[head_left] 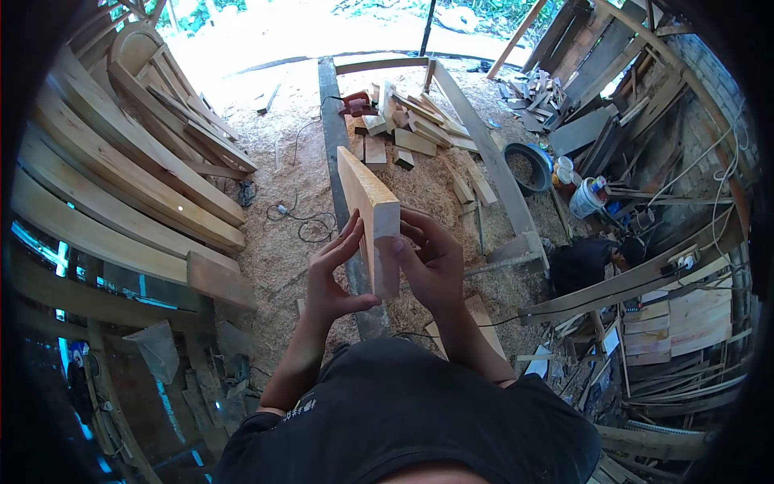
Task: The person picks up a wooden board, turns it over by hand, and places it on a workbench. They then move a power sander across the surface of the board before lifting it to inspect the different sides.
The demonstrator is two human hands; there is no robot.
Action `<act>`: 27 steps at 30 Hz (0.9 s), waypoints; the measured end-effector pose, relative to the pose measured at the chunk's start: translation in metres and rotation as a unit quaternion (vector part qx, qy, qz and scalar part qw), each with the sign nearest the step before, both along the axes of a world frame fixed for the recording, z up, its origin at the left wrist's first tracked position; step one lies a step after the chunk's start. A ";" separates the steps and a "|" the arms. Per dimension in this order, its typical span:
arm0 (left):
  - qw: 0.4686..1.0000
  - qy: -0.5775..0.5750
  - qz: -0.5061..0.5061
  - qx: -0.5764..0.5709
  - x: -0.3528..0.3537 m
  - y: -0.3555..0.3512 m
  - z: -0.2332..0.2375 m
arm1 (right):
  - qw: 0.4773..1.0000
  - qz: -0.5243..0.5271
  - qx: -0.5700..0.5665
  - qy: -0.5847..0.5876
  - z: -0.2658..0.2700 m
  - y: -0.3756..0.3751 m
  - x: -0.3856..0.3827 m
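Note:
A pale wooden board (386, 246) is held up in front of my chest, one end tilted toward me and the rest reaching away. My left hand (334, 270) is on its left side, fingertips on the face and thumb near the lower edge. Wrapped round the right side is my right hand (430, 256), its thumb on the near end and its fingers partly behind the board. Beyond the board, a red power tool (357, 104) rests by a heap of cut wood blocks (415, 141).
Long planks (133, 153) lean at the left. A wooden frame (329, 105) stands over floor covered in shavings, with a cable (314, 227). At the right are a blue tub (528, 168), a white bucket (588, 198), scrap wood and another person (584, 264) bent low.

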State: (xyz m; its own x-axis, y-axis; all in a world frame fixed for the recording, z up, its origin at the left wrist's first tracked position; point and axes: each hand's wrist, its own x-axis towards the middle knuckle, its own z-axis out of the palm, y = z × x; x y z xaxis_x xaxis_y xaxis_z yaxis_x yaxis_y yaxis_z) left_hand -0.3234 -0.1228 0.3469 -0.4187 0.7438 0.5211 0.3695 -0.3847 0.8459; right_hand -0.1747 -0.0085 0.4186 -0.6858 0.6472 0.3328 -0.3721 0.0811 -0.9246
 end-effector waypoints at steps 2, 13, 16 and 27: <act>1.000 0.000 -0.001 0.004 -0.001 0.000 -0.001 | 1.000 -0.005 -0.001 0.011 -0.003 0.001 -0.001; 1.000 0.006 0.009 0.001 0.000 0.000 0.000 | 1.000 -0.004 -0.003 0.019 -0.007 0.002 -0.001; 1.000 0.004 0.008 -0.003 0.001 0.000 0.001 | 1.000 -0.003 -0.003 0.020 -0.006 0.003 0.000; 1.000 0.003 0.008 -0.003 0.003 0.003 0.000 | 1.000 -0.008 -0.008 0.028 -0.007 0.003 0.002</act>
